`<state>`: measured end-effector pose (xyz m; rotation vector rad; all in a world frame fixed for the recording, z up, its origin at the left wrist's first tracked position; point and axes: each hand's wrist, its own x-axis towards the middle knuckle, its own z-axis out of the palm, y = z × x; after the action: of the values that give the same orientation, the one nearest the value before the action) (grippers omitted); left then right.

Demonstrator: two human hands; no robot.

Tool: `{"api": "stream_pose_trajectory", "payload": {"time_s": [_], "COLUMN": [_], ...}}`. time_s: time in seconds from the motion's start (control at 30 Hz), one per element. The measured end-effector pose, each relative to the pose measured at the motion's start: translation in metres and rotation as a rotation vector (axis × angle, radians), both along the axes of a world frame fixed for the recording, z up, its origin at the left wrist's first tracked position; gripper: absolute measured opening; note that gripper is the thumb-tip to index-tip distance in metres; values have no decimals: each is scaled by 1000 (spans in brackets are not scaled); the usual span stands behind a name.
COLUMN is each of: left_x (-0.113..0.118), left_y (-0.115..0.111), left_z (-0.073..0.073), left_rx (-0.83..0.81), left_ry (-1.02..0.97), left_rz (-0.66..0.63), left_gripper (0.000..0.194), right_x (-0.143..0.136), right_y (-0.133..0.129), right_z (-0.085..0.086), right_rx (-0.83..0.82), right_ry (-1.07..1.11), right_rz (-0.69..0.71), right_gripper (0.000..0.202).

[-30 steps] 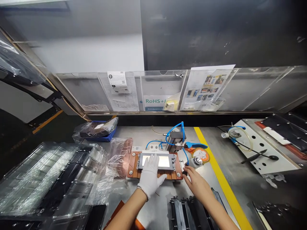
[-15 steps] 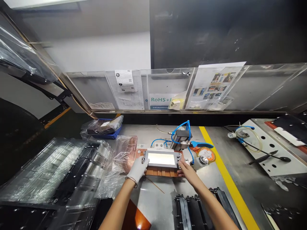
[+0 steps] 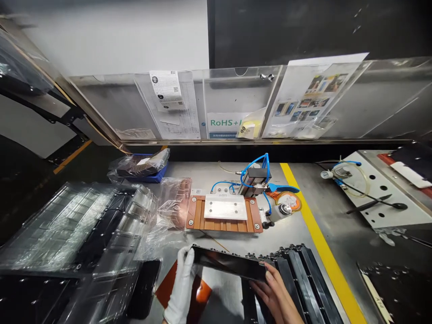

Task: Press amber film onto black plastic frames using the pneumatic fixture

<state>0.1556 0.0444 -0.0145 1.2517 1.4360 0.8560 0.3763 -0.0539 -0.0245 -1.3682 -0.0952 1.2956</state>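
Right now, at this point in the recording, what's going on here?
A person is holding a dark, glossy panel in both hands, slightly tilted. The gloved left hand grips one end and the bare right hand the other. Beyond it, a brown fixture with a pale metal plate on top sits on the bench. Black parts lie lined up near the right hand.

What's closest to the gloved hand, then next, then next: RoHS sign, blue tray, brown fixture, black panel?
Head view, from the left hand:
1. Black panel, held in it
2. Brown fixture, ahead, right
3. Blue tray, farther back, left
4. RoHS sign, behind the bench
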Motion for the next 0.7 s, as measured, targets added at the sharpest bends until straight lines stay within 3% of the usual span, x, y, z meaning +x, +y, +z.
{"api": "stream_pose_trajectory", "payload": {"time_s": [0.13,0.23,0.33,0.4,0.47,0.57,0.7], "left_x": [1,-2,-9,-7,6,39,78], "left_y": [8,18,24,22,13,-7,-26], "left_z": [17,32,49,63,77,85,71], "left_rx": [8,31,386,665,776,692,565], "left_ry": [-132,-118,204,424,557,714,869], "left_rz": [-21,-105,-174,-328,-615,-986,-1114], "left_gripper": [28,30,36,34,25,25,24], "right_x": [5,12,12,7,-2,-16,-27], "right_y": [-1,-5,-11,-12,-10,-3,0], "right_z": [21,29,31,33,36,43,47], "right_rx": [-12,8,6,-12,-31,-28,-16], "right_ry": [-252,-310,-445,-588,-706,-786,-820], "right_rz": [239,442,475,413,330,253,261], "right_gripper": [60,57,55,54,53,50,49]}}
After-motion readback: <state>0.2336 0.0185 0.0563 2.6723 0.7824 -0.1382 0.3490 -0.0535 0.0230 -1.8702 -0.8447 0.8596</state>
